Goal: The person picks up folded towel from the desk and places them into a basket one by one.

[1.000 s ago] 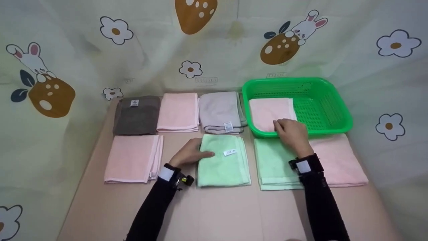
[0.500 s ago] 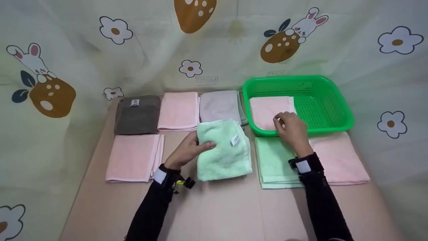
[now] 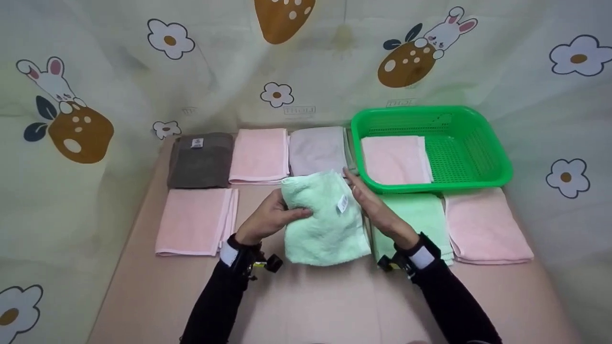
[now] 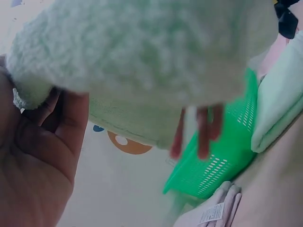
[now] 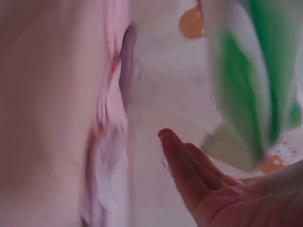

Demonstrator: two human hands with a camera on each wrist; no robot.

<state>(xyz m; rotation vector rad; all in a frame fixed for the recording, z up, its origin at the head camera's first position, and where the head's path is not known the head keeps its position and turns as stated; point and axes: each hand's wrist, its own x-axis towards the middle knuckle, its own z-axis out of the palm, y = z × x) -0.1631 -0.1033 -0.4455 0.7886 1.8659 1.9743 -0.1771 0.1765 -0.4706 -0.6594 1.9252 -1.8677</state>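
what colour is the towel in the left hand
The towel in the left hand is mint green, clearest in the head view.

A pale, softly creased backdrop [image 3: 224,76] rises along the far edge and both sides of the beige tabletop [image 3: 330,306], printed at left with a white rabbit [image 3: 53,86] atop a brown spotted fruit [image 3: 81,136]. At far right, a second rabbit [image 3: 447,38] leans over a tilted fruit [image 3: 406,66] with dark leaves [image 3: 413,32]; a third fruit [image 3: 284,21], cut off above, sits far centre. Brown-centred white flowers [image 3: 170,39] are scattered around them, with faint boxed lettering [image 3: 300,110] low on the far side.
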